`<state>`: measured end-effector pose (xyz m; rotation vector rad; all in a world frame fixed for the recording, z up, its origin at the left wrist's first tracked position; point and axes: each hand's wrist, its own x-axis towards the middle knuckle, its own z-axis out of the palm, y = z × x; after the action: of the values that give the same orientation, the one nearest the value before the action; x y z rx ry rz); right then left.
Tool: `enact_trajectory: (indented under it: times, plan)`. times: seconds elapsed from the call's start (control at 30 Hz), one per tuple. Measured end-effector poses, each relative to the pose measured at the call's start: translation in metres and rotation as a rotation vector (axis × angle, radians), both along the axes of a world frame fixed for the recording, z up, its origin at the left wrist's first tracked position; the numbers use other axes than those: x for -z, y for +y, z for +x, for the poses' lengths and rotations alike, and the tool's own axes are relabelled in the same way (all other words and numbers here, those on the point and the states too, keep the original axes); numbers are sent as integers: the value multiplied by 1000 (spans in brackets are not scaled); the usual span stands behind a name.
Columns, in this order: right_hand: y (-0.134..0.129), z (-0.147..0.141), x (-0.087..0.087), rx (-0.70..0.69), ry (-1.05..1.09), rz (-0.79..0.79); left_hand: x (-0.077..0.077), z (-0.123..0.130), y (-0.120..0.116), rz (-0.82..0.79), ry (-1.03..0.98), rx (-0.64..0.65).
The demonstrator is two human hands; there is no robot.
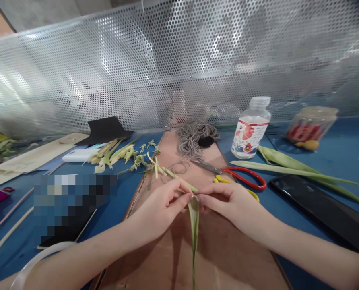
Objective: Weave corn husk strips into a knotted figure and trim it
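Observation:
A long green leaf [194,225], narrow and pointed like a corn husk, hangs down from between my fingertips over the brown board [227,249]. My left hand [170,199] pinches its upper end, and my right hand [227,201] pinches it just alongside, the two thumbs almost touching. A pale green stalk [167,172] runs up and left from the pinch; its join with the leaf is hidden by my fingers. Just beyond my right hand lie scissors with red handles [246,179] and a yellow-handled tool [220,180], partly covered by that hand.
Grey yarn [193,139] lies at the board's far end. A labelled plastic bottle [250,133], a glass jar [312,127], green husks [288,161] and a black phone [315,205] are on the right. Withered plant pieces [116,155] lie left. Perforated metal sheet [167,72] stands behind.

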<state>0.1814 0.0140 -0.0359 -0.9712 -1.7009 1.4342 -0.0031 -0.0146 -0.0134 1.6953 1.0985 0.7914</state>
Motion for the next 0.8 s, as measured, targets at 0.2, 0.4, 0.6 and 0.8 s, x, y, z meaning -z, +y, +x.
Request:
enact_trajectory:
  times: [0.2, 0.4, 0.6, 0.8]
  plan:
    - [-1, 0, 3, 7, 13, -4, -1, 0, 0, -8, 24, -19]
    - [-6, 0, -3, 81, -118, 327, -1, 0, 1, -26, 20, -63]
    - [-11, -2, 3, 180, -224, 693, -3, -3, 7, -183, 31, 1]
    - [-9, -1, 11, 133, -267, 919, 0, 1, 4, -339, -66, 5]
